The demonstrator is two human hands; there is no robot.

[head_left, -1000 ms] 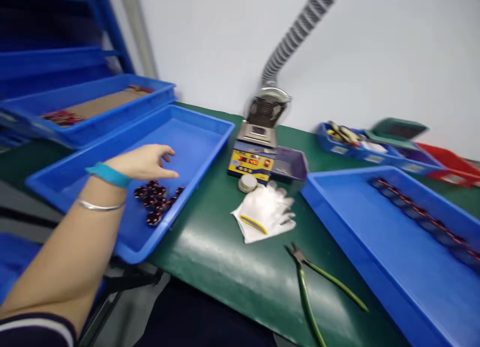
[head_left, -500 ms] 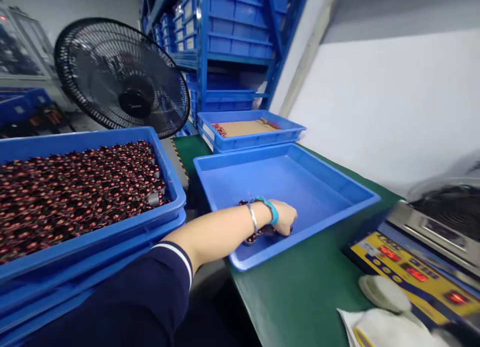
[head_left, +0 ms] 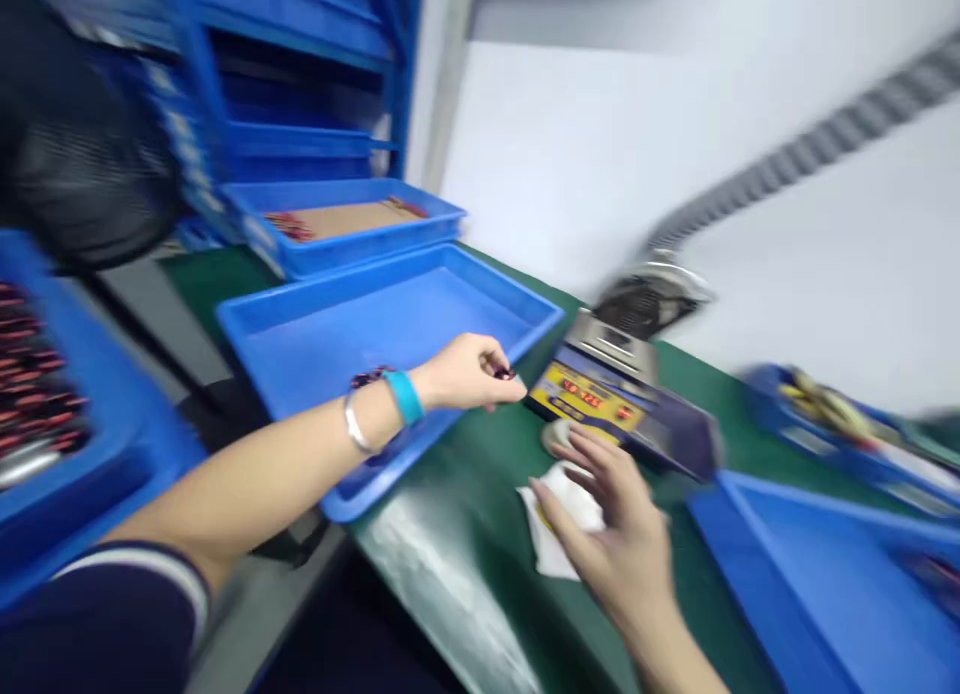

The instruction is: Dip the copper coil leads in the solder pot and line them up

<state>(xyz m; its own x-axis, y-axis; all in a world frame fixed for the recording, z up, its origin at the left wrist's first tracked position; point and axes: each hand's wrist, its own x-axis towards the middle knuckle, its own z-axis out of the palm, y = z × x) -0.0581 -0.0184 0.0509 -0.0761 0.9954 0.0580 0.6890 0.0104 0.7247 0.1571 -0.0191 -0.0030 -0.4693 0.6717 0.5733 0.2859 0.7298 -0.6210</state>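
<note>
- While the right hand [head_left: 626, 536] hangs open, fingers spread and holding nothing, it sits above a white glove [head_left: 551, 556] on the green table [head_left: 472, 519]; a low sweep could snag the cloth and drag it along.
- The left hand [head_left: 461, 374] pinches a small dark part [head_left: 505, 374] between thumb and fingers, just past the near-right rim of a blue tray [head_left: 360, 324]. Only a bit of the part shows, so how firmly it sits cannot be told; a loose pinch could let it slip onto the table.
- Below the left wrist, more dark parts [head_left: 371, 376] lie in that tray, partly hidden by the arm; a dropped wrist or the blue wristband [head_left: 405, 396] might push them about.
- A pale round lid [head_left: 556, 434] lies between the right fingertips and the yellow-fronted machine [head_left: 589, 394], and a careless reach could knock it.
- The machine's lit panel appears near the left fingertips; swinging that hand too wide could bump its edge or press a button.
- Farther back, a second blue tray [head_left: 450, 214] holds reddish pieces [head_left: 289, 224] on a brown sheet [head_left: 345, 219], well apart from both hands and at little risk.
</note>
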